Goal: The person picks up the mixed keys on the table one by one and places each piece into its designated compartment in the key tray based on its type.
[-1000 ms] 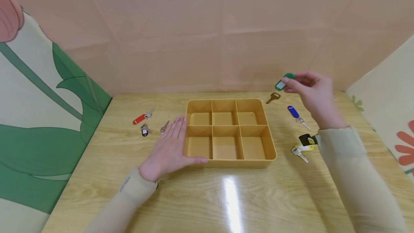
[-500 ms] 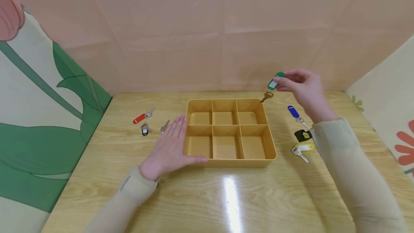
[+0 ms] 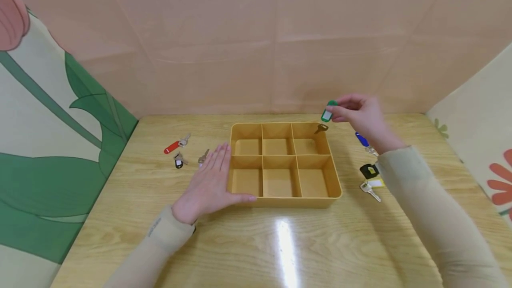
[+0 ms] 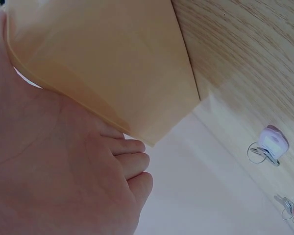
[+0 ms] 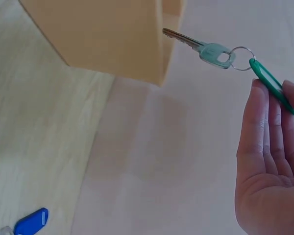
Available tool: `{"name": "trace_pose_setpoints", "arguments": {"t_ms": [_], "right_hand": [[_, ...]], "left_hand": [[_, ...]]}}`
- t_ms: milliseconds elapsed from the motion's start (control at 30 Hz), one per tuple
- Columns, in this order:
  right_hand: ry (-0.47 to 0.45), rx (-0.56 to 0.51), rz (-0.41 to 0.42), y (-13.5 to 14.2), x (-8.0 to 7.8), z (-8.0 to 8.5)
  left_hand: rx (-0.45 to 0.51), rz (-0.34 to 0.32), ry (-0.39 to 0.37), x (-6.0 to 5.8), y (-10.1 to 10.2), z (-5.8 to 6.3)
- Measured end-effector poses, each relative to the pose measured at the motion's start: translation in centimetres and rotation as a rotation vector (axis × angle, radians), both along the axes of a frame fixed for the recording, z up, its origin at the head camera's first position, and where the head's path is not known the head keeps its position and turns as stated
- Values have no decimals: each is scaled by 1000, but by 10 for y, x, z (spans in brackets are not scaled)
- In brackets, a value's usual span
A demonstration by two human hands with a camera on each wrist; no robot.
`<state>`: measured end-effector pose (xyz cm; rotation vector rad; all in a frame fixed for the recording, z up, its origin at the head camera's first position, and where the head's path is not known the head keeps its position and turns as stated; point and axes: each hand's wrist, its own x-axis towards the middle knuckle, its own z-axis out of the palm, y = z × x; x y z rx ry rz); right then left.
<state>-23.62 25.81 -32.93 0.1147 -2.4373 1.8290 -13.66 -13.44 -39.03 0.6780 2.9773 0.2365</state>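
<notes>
My right hand (image 3: 364,117) pinches a green key tag (image 3: 330,111) between thumb and fingers. From its ring hangs a key (image 5: 213,53), overlapping the far right corner of the yellow divided box (image 3: 296,203) in the head view. In the right wrist view, the key's tip is over the box rim. My left hand (image 3: 206,190) lies with straight fingers along the box's left side, its thumb at the front rim. Close to the left fingers is a key (image 3: 204,156) with a pale lilac tag (image 4: 274,141).
Left of the box lie a key with a red tag (image 3: 172,147) and one with a black tag (image 3: 178,163). On the right are a key with a blue tag (image 3: 362,139) and a key (image 3: 370,191) with a yellow tag. A pinkish wall covering (image 3: 200,57) rises behind the table.
My right hand has moved left and slightly down, bringing the green tag and its key from right of the box to its far right corner. The left hand and box stay put.
</notes>
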Motion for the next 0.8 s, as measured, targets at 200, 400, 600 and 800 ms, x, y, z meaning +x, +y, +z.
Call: {"name": "trace_pose_setpoints", "arguments": {"t_ms": [200, 400, 600, 800], "right_hand": [[-7, 11, 50, -3, -1, -15], [-32, -2, 101, -3, -1, -26], [-46, -1, 135, -5, 2, -34], [-51, -37, 114, -1, 0, -37]], "left_hand": [[0, 2, -4, 1, 1, 0], [8, -1, 5, 1, 1, 0], [-1, 1, 2, 1, 2, -1], [11, 1, 2, 1, 2, -1]]}}
